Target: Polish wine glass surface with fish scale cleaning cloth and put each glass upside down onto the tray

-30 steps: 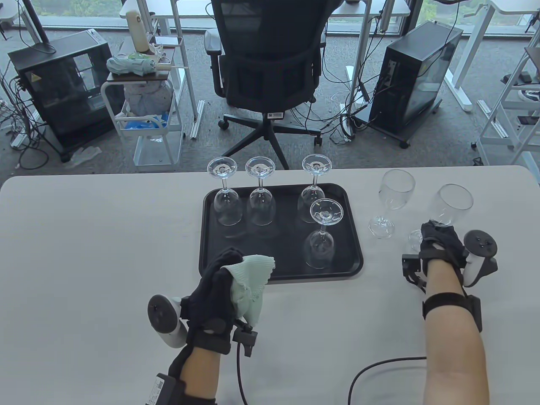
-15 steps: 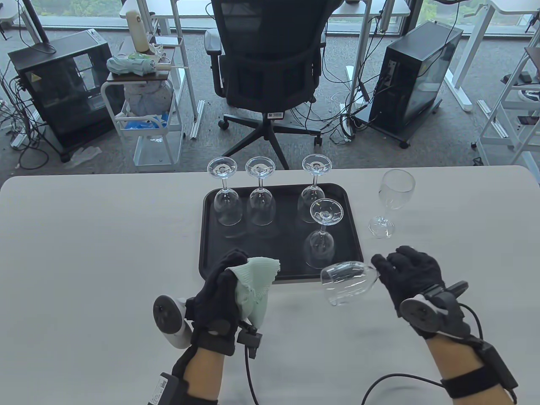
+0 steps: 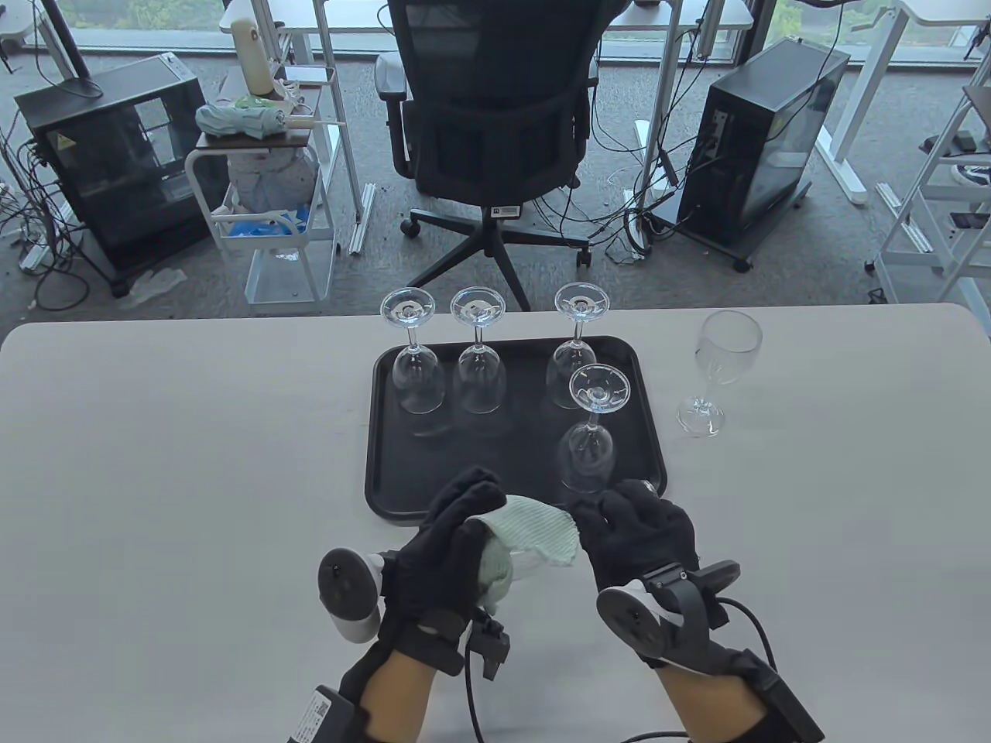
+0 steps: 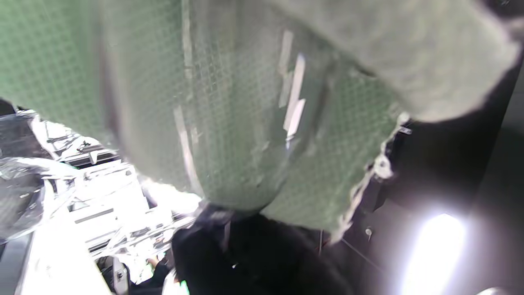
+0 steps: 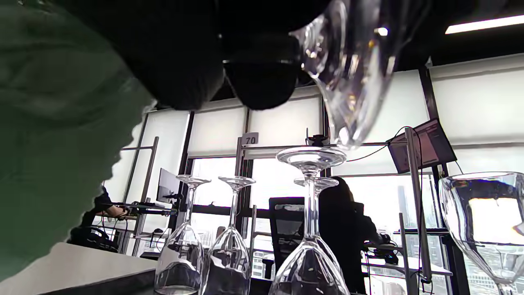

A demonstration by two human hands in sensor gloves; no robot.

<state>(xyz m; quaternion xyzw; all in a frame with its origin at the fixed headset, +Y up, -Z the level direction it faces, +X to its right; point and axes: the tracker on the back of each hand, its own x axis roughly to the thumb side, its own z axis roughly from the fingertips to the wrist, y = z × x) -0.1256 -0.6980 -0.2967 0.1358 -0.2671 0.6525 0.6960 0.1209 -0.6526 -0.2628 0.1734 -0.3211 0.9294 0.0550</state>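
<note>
While your right hand (image 3: 639, 534) grips the clear wine glass (image 5: 352, 69) lying sideways at lower centre, your left hand (image 3: 445, 549) cups the pale green cloth (image 3: 534, 534) round its bowl.

Two gloved hands with trackers

Left hand (image 3: 441, 557) and right hand (image 3: 639, 534) wear black gloves; grey-and-white round trackers (image 3: 348, 592) sit on their backs, black wrist straps (image 3: 422, 642) carry black cables (image 3: 468, 696), bare forearms.

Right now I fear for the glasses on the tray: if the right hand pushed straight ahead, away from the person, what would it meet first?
Likely the nearest upturned glass on the tray, just beyond the right hand; depth is uncertain.
</note>
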